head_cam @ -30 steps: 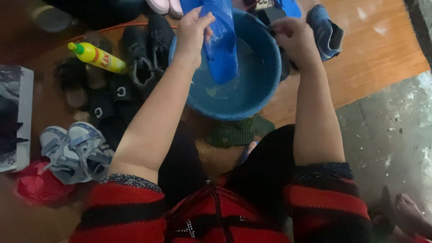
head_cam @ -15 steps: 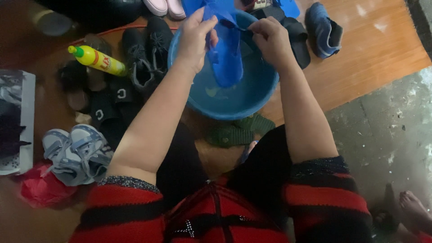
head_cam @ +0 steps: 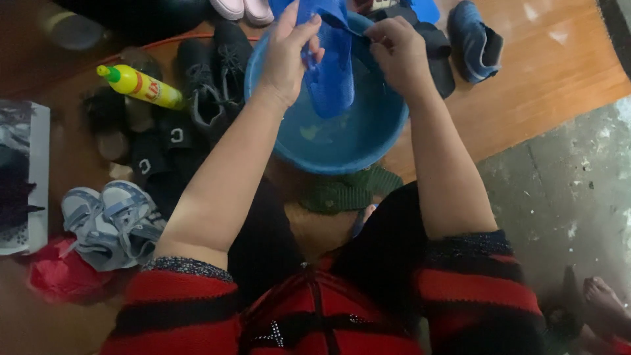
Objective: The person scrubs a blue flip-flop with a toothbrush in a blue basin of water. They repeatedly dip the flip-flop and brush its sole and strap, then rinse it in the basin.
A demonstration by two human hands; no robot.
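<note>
Over basin (head_cam: 342, 148), blue sandal (head_cam: 330, 66) upright

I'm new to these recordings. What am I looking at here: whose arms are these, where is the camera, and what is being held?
The camera sits on a person's head and looks down, so the two bare arms are that person's own. The left hand grips a blue sandal over a blue basin on the floor; the right hand pinches the sandal's edge. Around the basin lie black shoes, a yellow bottle, grey-blue sandals, a green cloth and a blue shoe. Another person's bare foot shows at lower right.
</note>
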